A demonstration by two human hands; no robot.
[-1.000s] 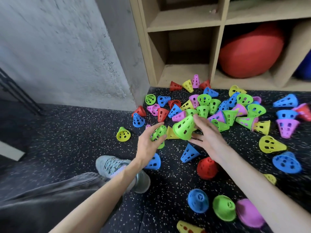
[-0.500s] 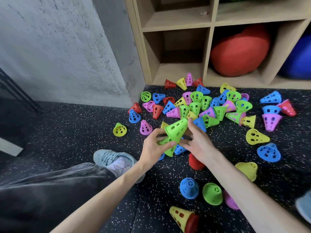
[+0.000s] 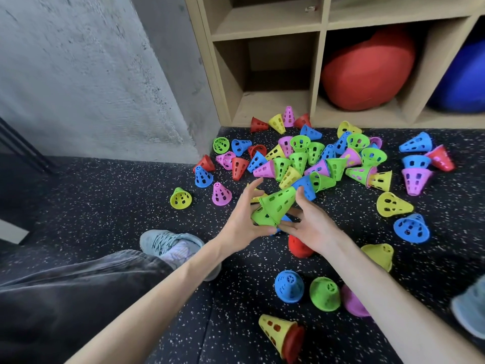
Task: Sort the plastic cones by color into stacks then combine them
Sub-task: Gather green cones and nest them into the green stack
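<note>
Both hands raised over the floor (image 3: pixel 105 200) near the heap: left hand (image 3: pixel 242 222) curled round the base end of a short green stack (image 3: pixel 274 206), right hand (image 3: pixel 308 227) cupping beside it, fingers loose. Could jam crooked or slip free (stack tilted, grip light). Heap of mixed cones (image 3: pixel 312 158) against the shelf unit (image 3: pixel 265 24). Red ball (image 3: pixel 367 69) in one cubby, blue ball (image 3: pixel 464 82) in the next; left cubby looks empty
</note>
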